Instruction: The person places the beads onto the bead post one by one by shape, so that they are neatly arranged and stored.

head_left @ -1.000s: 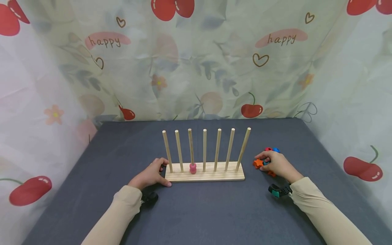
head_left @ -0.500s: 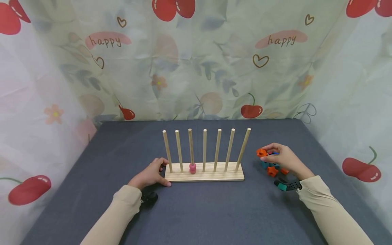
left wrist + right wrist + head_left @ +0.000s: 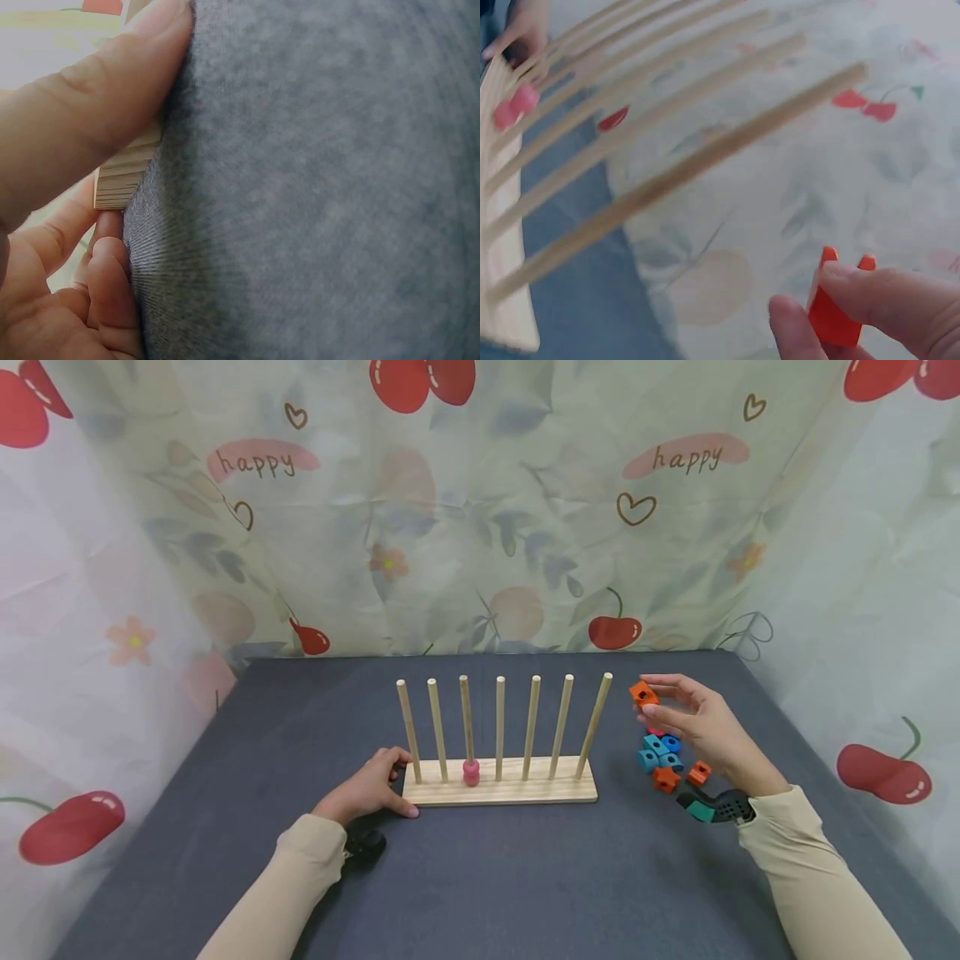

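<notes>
In the head view my left hand [image 3: 371, 786] grips the left end of a wooden peg board [image 3: 517, 789]. In the left wrist view the thumb [image 3: 90, 105] lies along one side of the board's end [image 3: 124, 180], with curled fingers at the other. Two pink beads [image 3: 471, 773] sit stacked low on the third peg from the left. Right of the board, my right hand [image 3: 708, 727] pinches an orange star-shaped bead [image 3: 642, 694], raised above the table. Two of its points show past the thumb in the right wrist view, where the bead [image 3: 834, 319] is partly covered.
Below the right hand lie loose beads: several blue ones [image 3: 655, 744], an orange star bead [image 3: 666, 779] and an orange cube bead [image 3: 699, 772]. A pink bead is mostly hidden by the hand. Upright pegs [image 3: 532, 727] rise from the board; a patterned curtain [image 3: 450, 527] hangs behind.
My right hand has lifted the orange star-shaped bead off the pile, moving up and away from me. More loose beads now show beneath it. The left hand and board stay still.
</notes>
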Action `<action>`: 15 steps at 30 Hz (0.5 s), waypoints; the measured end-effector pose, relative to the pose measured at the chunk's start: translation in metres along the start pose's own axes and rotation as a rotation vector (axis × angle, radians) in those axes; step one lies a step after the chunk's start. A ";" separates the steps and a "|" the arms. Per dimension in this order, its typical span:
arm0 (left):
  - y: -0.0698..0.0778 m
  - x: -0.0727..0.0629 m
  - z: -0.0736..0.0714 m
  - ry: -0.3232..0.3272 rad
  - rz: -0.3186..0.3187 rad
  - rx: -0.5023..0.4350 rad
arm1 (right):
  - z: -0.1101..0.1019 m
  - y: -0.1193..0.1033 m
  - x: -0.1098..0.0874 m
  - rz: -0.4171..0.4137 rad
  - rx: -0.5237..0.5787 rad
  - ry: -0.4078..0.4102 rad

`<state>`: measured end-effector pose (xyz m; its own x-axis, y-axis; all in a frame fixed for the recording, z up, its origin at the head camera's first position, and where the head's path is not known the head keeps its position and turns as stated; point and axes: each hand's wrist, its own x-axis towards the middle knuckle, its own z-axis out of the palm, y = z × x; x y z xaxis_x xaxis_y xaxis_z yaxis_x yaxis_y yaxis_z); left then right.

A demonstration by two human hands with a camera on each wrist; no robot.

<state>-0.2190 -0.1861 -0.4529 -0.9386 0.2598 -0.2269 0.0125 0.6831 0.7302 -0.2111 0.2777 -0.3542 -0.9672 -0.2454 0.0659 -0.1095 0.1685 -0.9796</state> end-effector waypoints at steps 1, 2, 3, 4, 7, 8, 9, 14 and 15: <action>0.000 0.000 0.000 0.000 0.000 -0.002 | 0.001 -0.003 -0.001 -0.023 0.026 0.003; 0.000 0.000 0.000 -0.002 0.000 -0.002 | 0.002 -0.005 -0.002 -0.043 0.063 0.006; 0.000 0.000 0.000 -0.003 0.001 -0.002 | 0.003 -0.008 -0.003 -0.058 0.102 0.011; 0.000 0.000 0.000 -0.003 0.001 -0.001 | 0.004 -0.010 -0.003 -0.073 0.125 0.016; 0.000 0.000 0.000 -0.004 0.001 0.002 | 0.006 -0.018 -0.005 -0.111 0.209 0.008; 0.000 0.000 0.000 -0.005 0.000 0.002 | 0.007 -0.021 -0.005 -0.114 0.231 0.010; 0.000 0.000 0.000 -0.004 0.000 0.002 | 0.008 -0.023 -0.006 -0.121 0.245 0.011; 0.001 0.000 -0.001 -0.009 -0.006 0.003 | 0.015 -0.035 -0.008 -0.152 0.301 0.029; 0.001 0.000 -0.001 -0.009 -0.007 0.004 | 0.017 -0.037 -0.008 -0.166 0.317 0.035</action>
<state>-0.2196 -0.1862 -0.4520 -0.9356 0.2610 -0.2379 0.0071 0.6874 0.7263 -0.1959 0.2570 -0.3217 -0.9501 -0.2104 0.2304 -0.1948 -0.1768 -0.9648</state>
